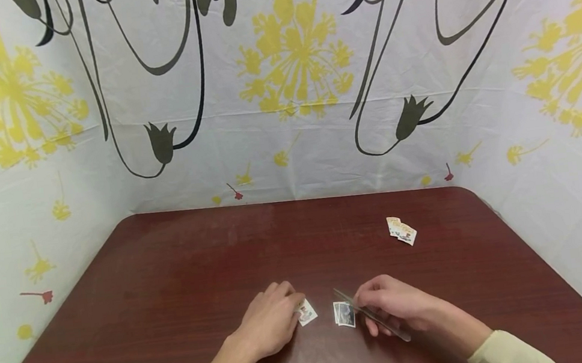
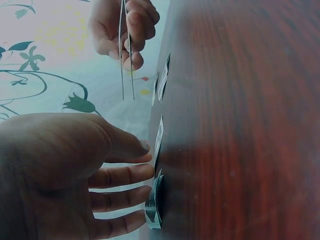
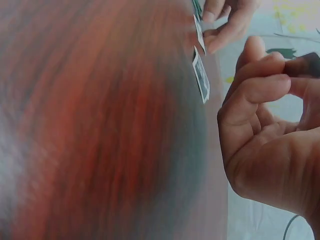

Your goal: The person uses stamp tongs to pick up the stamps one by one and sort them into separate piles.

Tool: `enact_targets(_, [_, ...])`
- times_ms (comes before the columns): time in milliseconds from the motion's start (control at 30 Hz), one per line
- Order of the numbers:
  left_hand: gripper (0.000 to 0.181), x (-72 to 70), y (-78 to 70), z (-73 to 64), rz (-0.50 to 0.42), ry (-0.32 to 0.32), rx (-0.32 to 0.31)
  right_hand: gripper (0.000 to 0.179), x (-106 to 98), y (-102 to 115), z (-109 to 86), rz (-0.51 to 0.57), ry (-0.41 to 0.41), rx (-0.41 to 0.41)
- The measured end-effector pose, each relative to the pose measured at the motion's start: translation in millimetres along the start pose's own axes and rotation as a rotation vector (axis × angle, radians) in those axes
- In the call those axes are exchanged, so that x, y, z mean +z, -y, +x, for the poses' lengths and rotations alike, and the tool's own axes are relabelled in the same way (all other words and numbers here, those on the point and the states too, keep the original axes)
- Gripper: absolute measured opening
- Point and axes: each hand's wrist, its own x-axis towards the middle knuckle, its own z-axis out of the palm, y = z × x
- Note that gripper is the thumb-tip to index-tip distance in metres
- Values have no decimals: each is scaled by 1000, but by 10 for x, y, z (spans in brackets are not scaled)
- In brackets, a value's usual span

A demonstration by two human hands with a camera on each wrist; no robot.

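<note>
My right hand (image 1: 395, 302) holds metal tweezers (image 1: 386, 322) by the thumb and curled fingers. In the left wrist view, the two thin prongs of the tweezers (image 2: 121, 75) stand apart with nothing between the tips. Beside this hand lie two overlapping small stamps (image 1: 346, 314) with white borders and dark pictures. My left hand (image 1: 270, 323) lies palm down, fingers nearly straight, its fingertips touching a dark green, curled piece (image 2: 155, 202) at the table. By its thumb sits another white-bordered stamp (image 1: 307, 312), partly hidden under the fingers in the head view.
Farther back on the right, a few overlapping light stamps (image 1: 405, 233) lie on the dark red-brown table (image 1: 213, 257). A white cloth (image 1: 203, 180) with yellow flowers and dark stems hangs behind and at both sides of the table.
</note>
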Motion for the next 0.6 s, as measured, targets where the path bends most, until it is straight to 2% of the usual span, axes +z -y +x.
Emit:
enact_targets(200, [25, -6, -2, 11, -2, -8, -2, 25, 125, -28, 8, 16, 63, 25])
enact_targets(600, [34, -20, 0, 12, -25, -10, -2, 17, 305, -50, 30, 55, 83, 58])
